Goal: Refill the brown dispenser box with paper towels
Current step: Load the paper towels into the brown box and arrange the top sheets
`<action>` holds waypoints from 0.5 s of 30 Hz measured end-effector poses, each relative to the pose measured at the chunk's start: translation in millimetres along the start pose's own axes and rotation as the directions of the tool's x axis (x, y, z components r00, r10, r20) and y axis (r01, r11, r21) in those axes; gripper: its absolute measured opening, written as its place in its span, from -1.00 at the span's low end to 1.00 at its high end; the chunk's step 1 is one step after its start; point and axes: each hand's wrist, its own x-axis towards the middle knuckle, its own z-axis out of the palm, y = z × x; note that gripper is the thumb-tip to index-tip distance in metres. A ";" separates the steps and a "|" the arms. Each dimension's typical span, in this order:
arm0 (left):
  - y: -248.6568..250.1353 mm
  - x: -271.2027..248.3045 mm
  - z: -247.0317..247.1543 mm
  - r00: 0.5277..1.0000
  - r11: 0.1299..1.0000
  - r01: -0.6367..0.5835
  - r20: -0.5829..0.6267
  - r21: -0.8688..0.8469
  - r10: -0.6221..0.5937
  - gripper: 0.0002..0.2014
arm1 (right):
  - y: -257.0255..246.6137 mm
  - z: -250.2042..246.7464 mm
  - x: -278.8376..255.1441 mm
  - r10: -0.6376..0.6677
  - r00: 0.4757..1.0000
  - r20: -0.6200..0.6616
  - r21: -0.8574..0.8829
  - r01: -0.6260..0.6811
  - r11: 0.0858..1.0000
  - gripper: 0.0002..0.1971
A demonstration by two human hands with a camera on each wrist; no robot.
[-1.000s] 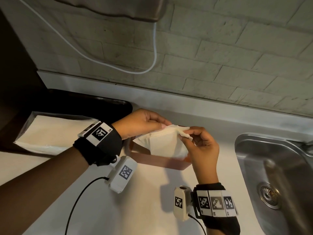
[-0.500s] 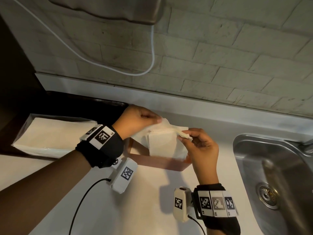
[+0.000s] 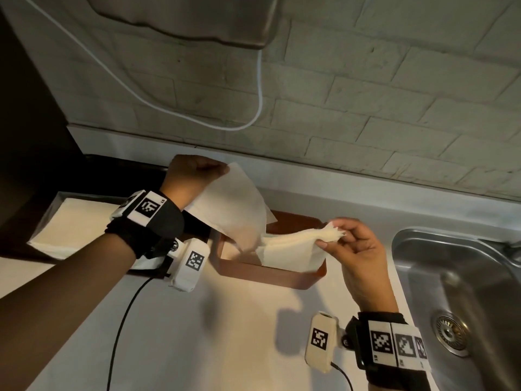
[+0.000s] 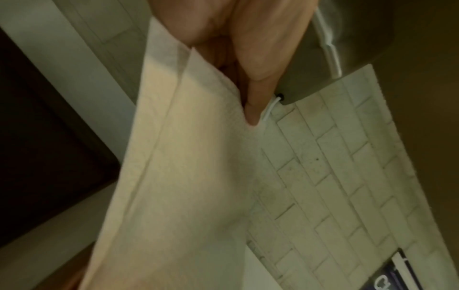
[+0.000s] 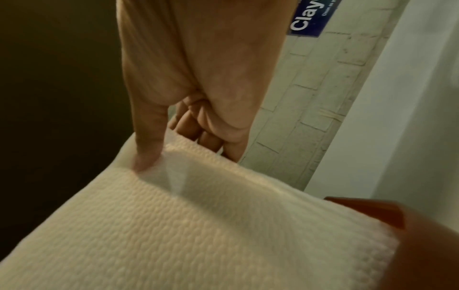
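Observation:
The brown dispenser box (image 3: 262, 272) stands on the white counter against the wall, with white paper towels in it. My left hand (image 3: 194, 173) pinches the corner of one unfolded paper towel (image 3: 234, 204) and holds it up over the box's left end; the left wrist view shows this sheet (image 4: 178, 176) hanging from my fingers. My right hand (image 3: 352, 246) pinches the corner of the towel stack (image 3: 293, 246), lifted at the box's right end. In the right wrist view the thumb presses that stack (image 5: 198, 225) beside the brown box rim (image 5: 372, 210).
A pack of spare paper towels (image 3: 70, 224) lies to the left on a dark surface. A steel sink (image 3: 462, 292) sits at the right. A metal wall unit (image 3: 197, 18) with a white cable (image 3: 259, 88) hangs above the counter.
My left hand has pulled one sheet up and to the left, away from the stack. My right hand has drawn the stack's corner to the right. The two hands have moved apart.

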 end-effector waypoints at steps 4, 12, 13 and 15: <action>14.9 0.2 10.0 0.996 0.997 -0.078 -0.033 0.019 0.079 -0.78 | 0.0 13.0 2.2 0.013 0.995 0.097 -0.108 -0.002 0.994 -0.78; 40.4 -27.8 36.9 0.942 0.989 -0.123 0.322 0.076 0.093 -0.81 | 7.3 33.6 11.8 -0.111 0.993 0.031 -0.254 0.115 0.960 -0.77; 40.8 -32.7 41.1 0.930 0.993 -0.107 0.358 0.052 0.082 -0.82 | 8.9 34.4 12.8 -0.117 0.993 0.013 -0.271 0.116 0.956 -0.75; 40.1 -41.8 47.9 0.907 0.998 -0.069 0.416 -0.004 0.064 -0.84 | 11.3 36.0 13.7 -0.107 0.994 -0.029 -0.287 0.094 0.953 -0.73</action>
